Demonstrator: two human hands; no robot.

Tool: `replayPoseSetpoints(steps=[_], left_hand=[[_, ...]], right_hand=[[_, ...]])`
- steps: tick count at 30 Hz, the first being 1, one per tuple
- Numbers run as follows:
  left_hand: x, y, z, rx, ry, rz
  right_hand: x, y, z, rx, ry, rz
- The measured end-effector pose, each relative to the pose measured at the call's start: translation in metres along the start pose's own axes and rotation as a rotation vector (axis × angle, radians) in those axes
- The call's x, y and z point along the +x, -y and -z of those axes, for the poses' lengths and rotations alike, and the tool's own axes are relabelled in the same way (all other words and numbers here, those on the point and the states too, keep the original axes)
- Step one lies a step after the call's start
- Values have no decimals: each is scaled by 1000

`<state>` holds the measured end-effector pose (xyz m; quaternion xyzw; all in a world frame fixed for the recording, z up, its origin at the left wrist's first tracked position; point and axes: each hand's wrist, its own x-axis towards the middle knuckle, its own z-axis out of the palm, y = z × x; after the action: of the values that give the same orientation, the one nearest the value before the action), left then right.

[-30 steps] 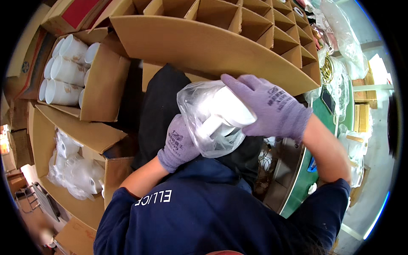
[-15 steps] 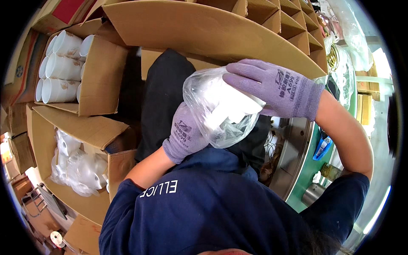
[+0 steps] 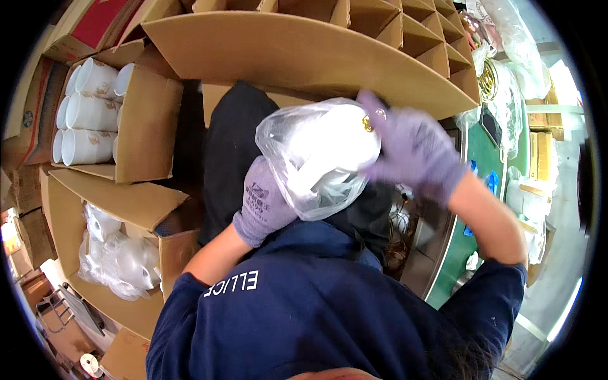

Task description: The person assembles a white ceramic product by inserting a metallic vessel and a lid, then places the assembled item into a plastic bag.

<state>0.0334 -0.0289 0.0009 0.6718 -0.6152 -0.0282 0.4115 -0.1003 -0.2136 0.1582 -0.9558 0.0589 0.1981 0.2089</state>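
A glossy white rounded piece (image 3: pixel 345 142) with a small gold fitting sits in a clear plastic bag (image 3: pixel 278 136) above my lap; its exact kind I cannot make out. My left hand (image 3: pixel 266 199), in a purple-grey knit glove, is closed on the bag from its lower left, its fingertips hidden underneath. My gloved right hand (image 3: pixel 418 145) is smeared by motion at the right side of the white piece, beside the gold fitting. Its fingers look spread apart; whether they touch the piece is unclear.
Ahead stands a large carton (image 3: pixel 304 54) with cardboard dividers. On the left, one carton (image 3: pixel 149 126) holds white cups (image 3: pixel 92 111), and another (image 3: pixel 120 190) holds bagged white pieces (image 3: pixel 126 256). A green worktop (image 3: pixel 472 149) with a phone and plastic bags lies to the right.
My right hand has drawn back from over the bag to its right side, uncovering the gold fitting. The bag and my left hand have shifted slightly left.
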Motion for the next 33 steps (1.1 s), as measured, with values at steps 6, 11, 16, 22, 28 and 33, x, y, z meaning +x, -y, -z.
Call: replayPoseSetpoints(steps=[6, 11, 16, 22, 28, 33], left_hand=[[-6, 4, 0, -111, 144, 123], [-1, -8, 0, -4, 30, -27], [-4, -10, 7, -3, 153, 11], [9, -33, 7, -46, 57, 354], [51, -110, 24, -750, 73, 422], [101, -159, 69, -529, 45, -274]], right_hand=[[5, -31, 8, -206, -504, 420], [-22, -30, -25, -163, -173, 154], [-15, -10, -31, -299, -120, 293], [2, -17, -64, 35, -1025, 145], [-61, 42, -137, 591, -1188, -213], [-142, -4, -85, 1243, -1318, -146]])
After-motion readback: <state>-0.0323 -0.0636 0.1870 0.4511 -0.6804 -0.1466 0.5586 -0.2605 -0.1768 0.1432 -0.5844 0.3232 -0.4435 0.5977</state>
